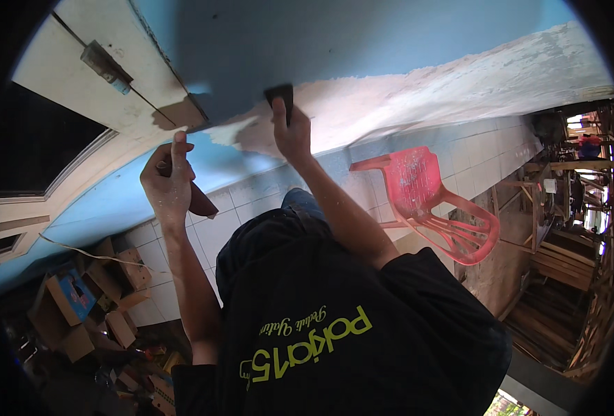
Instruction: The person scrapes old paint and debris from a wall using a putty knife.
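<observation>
Tiled floor (241, 196) follows the wall's (376, 41) edge past one red chair (418, 184). Left hand (171, 173) grips one brown piece (202, 203), right hand (293, 136) one dark block (279, 91).

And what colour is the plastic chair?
The chair is pinkish red with whitish specks, best seen in the head view.

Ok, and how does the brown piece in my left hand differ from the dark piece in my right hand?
Colour: the brown piece is reddish brown, while the dark piece looks nearly black. Place: the brown piece sticks out below the left hand, against the floor tiles in view; the dark piece shows atop the right hand, against the wall. Both are partly hidden by the hand holding them.
</observation>
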{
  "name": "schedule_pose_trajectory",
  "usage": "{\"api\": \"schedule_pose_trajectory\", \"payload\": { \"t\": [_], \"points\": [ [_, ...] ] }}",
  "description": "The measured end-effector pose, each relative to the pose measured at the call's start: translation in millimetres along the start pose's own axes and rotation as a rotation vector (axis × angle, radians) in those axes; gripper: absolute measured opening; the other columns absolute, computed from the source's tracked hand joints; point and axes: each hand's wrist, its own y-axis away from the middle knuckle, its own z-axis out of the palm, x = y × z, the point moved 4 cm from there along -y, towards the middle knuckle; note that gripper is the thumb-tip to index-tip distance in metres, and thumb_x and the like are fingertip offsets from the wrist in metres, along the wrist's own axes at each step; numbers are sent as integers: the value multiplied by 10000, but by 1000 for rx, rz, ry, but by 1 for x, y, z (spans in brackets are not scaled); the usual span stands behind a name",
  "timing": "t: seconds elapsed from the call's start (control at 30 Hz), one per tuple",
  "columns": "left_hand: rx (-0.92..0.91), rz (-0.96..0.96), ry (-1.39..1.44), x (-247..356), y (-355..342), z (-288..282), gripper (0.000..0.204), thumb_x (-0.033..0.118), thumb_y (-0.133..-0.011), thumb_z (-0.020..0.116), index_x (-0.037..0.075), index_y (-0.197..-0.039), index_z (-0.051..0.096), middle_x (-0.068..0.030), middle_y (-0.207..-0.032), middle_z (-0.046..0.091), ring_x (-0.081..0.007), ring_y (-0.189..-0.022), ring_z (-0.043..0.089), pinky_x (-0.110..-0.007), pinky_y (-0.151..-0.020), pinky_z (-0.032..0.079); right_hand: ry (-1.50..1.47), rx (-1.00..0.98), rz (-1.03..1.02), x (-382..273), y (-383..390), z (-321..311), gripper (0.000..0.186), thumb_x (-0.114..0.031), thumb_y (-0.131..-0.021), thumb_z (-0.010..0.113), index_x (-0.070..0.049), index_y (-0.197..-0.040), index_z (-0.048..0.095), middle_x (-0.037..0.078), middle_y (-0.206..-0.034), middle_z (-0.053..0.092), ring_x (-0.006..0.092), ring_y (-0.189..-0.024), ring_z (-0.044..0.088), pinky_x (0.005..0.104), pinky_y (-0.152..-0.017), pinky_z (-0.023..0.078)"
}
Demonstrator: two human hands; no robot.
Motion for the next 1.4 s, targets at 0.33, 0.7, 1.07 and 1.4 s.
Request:
{"api": "schedule_pose_trajectory", "payload": {
  "t": [0.33,0.7,1.07,1.4],
  "points": [
    [-31,18,-58,23,-22,23,478,481,-879,650,12,-804,699,24,-488,476,-42,-462,422,-220,-482,301,0,-7,47,10,-4,1,561,-490,-963,494,29,-782,604,73,-639,591,132,-621,557,297,-575,435],
    [3,98,-50,21,-38,38,489,469,-837,705,-10,-740,680,-12,-529,552,-65,-466,481,-218,-468,335,44,-41,89,15,-5,-3,594,-524,-948,502,30,-757,597,57,-608,568,116,-593,526,290,-559,419],
    [40,73,-51,15,-43,38,514,493,-811,722,-9,-707,681,2,-481,503,-73,-452,459,-223,-477,338,0,-40,174,9,-2,-4,601,-534,-948,492,24,-755,605,52,-609,571,116,-588,532,286,-548,415],
    [32,79,-58,18,-41,38,468,450,-825,724,-4,-719,688,9,-470,496,-65,-440,451,-217,-476,328,35,-14,121,1,-1,-6,588,-516,-945,515,31,-747,604,48,-597,562,108,-575,516,276,-529,404]
  ]
}}
